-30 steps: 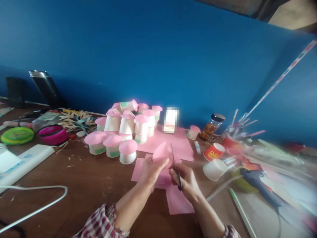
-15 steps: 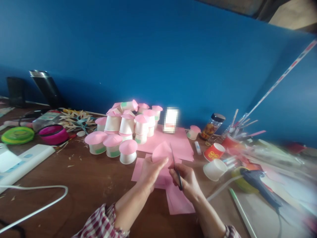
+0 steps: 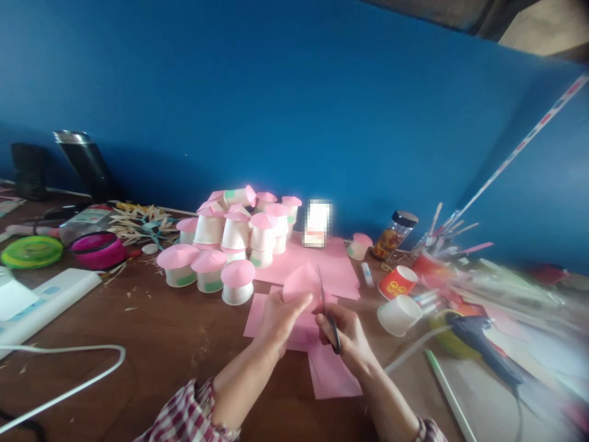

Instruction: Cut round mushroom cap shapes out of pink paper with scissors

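My left hand (image 3: 284, 316) pinches a piece of pink paper (image 3: 300, 283) whose far edge is rounded, thumb on top. In my right hand (image 3: 347, 334) is a pair of scissors (image 3: 332, 331), its dark handle loop round my fingers. The thin blade points away from me and lies along the paper's right edge. Flat pink sheets (image 3: 329, 368) lie on the table beneath both hands. Ahead and to the left, several white paper cups with pink cone-shaped tops (image 3: 238, 276) stand grouped, some stacked on others.
A lit phone (image 3: 317, 224) leans at the wall. To the right are a red paper cup (image 3: 399, 282), a white paper cup (image 3: 400, 316), a glue gun (image 3: 488, 350) and a lidded jar (image 3: 396, 236). A power strip (image 3: 50, 304) and white cable lie left.
The scissors have turned very slightly in my right hand against the paper's right edge. My left hand and the cups stay where they were.
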Available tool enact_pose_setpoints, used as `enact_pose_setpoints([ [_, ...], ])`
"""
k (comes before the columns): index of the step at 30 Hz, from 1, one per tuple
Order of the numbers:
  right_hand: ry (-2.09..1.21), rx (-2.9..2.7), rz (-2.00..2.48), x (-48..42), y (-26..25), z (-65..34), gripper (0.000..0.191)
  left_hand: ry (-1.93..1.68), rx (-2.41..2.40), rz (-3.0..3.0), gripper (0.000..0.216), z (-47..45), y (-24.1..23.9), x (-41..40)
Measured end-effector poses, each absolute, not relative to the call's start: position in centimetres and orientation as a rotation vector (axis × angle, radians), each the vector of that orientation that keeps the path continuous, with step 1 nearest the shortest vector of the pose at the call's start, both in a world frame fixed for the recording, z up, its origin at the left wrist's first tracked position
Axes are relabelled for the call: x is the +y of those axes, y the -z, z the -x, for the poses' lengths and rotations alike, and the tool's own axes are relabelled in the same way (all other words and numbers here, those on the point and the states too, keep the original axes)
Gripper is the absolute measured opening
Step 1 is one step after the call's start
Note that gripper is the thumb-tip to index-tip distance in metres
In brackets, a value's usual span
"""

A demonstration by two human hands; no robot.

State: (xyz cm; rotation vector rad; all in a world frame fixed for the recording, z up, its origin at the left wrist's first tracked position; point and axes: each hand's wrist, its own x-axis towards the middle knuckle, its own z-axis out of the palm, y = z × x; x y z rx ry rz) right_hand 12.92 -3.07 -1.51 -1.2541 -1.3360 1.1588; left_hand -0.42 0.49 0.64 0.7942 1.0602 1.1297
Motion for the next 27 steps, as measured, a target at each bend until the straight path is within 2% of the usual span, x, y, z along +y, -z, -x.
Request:
enact_pose_setpoints([
  [15,-1.142,-1.351,1.264,-3.0,1.6,-13.1,0.028,-1.128,1.1,-0.755,0.008,0.3,-1.2,0.4],
  [27,-1.142,-1.335,1.273,-3.0,1.8,-13.0,0.031,-1.156,1.08,-0.821,0.022,0.7,1.0,1.0],
])
